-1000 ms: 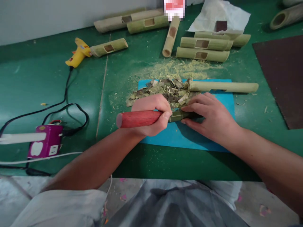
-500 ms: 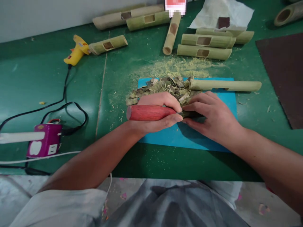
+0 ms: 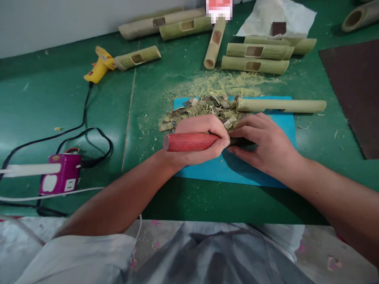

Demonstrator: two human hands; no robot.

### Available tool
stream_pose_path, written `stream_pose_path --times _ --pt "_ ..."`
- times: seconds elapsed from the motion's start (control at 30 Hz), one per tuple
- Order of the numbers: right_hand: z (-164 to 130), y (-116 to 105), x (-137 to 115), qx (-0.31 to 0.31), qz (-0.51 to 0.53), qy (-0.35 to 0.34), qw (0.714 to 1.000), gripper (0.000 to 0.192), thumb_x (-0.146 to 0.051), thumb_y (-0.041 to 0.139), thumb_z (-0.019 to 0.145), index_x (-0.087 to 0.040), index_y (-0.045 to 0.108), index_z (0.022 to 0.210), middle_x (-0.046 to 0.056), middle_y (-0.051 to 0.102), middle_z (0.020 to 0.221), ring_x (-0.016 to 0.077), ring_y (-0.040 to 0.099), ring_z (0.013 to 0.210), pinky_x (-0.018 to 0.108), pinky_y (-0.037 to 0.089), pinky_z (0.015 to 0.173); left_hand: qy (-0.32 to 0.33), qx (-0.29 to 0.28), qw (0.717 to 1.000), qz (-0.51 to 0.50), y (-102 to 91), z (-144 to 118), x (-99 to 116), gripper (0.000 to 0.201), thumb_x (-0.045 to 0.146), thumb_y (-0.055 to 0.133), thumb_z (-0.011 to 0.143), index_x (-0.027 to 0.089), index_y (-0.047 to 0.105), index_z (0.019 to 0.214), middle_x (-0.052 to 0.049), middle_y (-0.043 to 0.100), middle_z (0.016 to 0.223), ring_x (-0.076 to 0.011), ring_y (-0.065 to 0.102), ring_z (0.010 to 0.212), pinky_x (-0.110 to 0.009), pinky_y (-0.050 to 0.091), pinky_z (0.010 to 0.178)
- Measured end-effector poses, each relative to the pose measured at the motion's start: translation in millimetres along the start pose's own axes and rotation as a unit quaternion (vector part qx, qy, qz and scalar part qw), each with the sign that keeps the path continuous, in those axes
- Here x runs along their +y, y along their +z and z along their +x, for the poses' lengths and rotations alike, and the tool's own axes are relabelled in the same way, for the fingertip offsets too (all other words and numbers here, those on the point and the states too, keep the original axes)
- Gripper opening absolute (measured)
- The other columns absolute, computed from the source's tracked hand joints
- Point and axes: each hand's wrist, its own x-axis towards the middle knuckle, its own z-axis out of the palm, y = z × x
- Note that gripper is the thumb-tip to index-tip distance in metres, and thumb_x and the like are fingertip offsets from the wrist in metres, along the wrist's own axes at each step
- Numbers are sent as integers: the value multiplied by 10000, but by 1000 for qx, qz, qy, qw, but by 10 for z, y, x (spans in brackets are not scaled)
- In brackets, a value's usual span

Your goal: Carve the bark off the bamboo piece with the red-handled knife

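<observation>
My left hand [image 3: 203,130] is closed around a hand tool with a red wooden handle [image 3: 189,142]. The handle points left, and the working end is hidden by my fingers. My right hand [image 3: 263,138] grips a dark piece of bamboo [image 3: 240,141] between thumb and fingers, most of it covered by the hand. Both hands nearly touch over a blue mat [image 3: 237,171]. Behind them lies a heap of bamboo chips [image 3: 204,107]. A pale bamboo tube [image 3: 302,105] with notches along its near side rests across the mat's back right edge.
Several bamboo tubes with square openings [image 3: 257,51] lie along the back. At left are a yellow glue gun [image 3: 100,65] and a purple power socket block [image 3: 60,173] with cords. A dark brown sheet [image 3: 355,90] lies right; white paper [image 3: 278,17] stands behind the tubes.
My left hand and the red handle have moved slightly right, and the fingers cover more of the handle's front end. The right hand keeps its grip, almost still. The whole view has shifted slightly.
</observation>
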Motion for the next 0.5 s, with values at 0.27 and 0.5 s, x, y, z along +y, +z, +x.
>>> stream_pose_path --times 0.27,0.5 --pt "-2 -9 -6 1 -10 4 1000 147 -297 705 915 -184 750 997 108 746 1013 270 640 916 431 505 804 73 109 991 24 32 -76 -49 187 179 607 835 205 578 653 7 671 658 -101 622 576 -257 497 547" --pt "-3 -5 4 3 -9 -2 1000 175 -306 703 919 -176 751 1027 118 748 1033 279 657 932 442 516 810 73 146 987 -5 27 -118 -184 204 254 609 917 206 620 719 13 695 710 -107 650 628 -271 539 620"
